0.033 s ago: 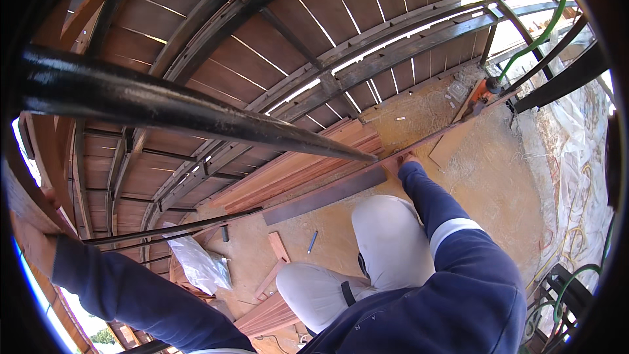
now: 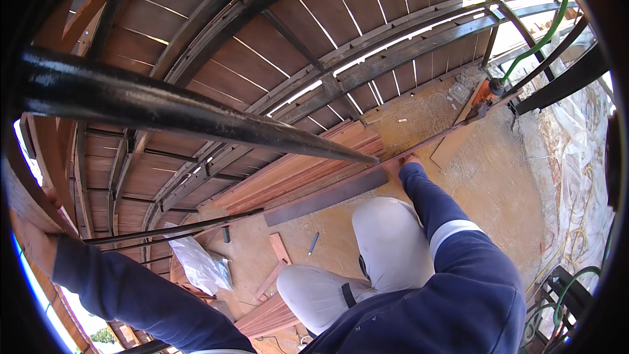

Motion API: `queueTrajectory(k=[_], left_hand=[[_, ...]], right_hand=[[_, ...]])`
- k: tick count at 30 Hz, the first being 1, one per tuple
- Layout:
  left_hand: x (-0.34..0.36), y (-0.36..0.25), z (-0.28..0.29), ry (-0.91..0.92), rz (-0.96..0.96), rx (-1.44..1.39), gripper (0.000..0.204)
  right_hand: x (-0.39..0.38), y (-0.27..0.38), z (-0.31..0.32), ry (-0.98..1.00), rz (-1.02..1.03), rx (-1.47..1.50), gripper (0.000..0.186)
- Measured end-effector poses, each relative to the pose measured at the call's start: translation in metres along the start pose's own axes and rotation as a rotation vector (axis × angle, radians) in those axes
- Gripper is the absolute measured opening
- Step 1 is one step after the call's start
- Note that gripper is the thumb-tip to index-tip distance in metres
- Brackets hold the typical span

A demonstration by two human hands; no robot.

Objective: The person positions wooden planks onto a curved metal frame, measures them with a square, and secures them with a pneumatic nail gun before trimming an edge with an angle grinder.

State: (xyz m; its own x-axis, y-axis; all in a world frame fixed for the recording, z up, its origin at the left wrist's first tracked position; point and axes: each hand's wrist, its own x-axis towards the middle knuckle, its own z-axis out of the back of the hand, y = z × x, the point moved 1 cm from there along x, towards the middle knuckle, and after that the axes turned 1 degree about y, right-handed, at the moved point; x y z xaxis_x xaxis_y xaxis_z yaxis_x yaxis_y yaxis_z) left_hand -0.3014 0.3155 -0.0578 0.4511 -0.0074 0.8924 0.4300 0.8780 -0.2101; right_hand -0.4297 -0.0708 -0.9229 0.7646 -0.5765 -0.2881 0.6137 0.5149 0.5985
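Right hand (image 2: 407, 160) is down just right of the centre of the frame, its fingers at the edge of a long, narrow plank (image 2: 436, 137), and that's the pairing to watch! The plank's long axis cuts a diagonal, from the upper right of the frame down towards the left of centre, so the right hand meets it partway along, forearm coming in from the lower right and crossing that line. Those fingers look bent close on the wood; whether they truly grip or merely press, I can't tell.

Now out to the far left edge: the left hand (image 2: 34, 241) is wrapped around a separate-looking board (image 2: 33, 200), well apart from its partner, though the bend of the view hides whether the two pieces join. So the right hand is clearly the nearer to the plank's middle stretch. Up at the upper right, an orange tool (image 2: 483, 93) sits by the plank's far end, and the big black pipe (image 2: 196, 115) points its narrow-looking end right beside the right hand; contact there, impossible to call.
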Motion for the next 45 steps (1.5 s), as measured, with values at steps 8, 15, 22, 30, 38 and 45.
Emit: queueTrajectory(k=[8,15,22,30,38,45], left_hand=[[-0.006,0.0,0.008,-0.034,-0.089,0.047,0.045],[-0.034,-0.032,-0.006,0.116,0.136,-0.069,0.037],[-0.017,-0.082,0.013,0.355,0.108,-0.001,0.023],[-0.008,-0.084,0.057,0.366,0.592,-0.543,0.029],[-0.092,-0.204,0.125,0.998,1.484,-1.191,0.028],[-0.075,-0.203,0.126,1.025,1.838,-1.456,0.034]], right_hand=[[-0.036,0.034,0.055,0.009,-0.077,0.038,0.024],[-0.131,0.041,0.168,0.118,-0.384,0.563,0.019],[-0.226,0.092,0.339,0.028,-0.446,0.483,0.009],[-0.308,0.269,0.523,0.275,-0.064,0.48,0.011],[-0.388,0.486,0.681,0.599,0.389,0.576,0.01],[-0.381,0.567,0.677,0.624,0.915,0.169,0.014]])
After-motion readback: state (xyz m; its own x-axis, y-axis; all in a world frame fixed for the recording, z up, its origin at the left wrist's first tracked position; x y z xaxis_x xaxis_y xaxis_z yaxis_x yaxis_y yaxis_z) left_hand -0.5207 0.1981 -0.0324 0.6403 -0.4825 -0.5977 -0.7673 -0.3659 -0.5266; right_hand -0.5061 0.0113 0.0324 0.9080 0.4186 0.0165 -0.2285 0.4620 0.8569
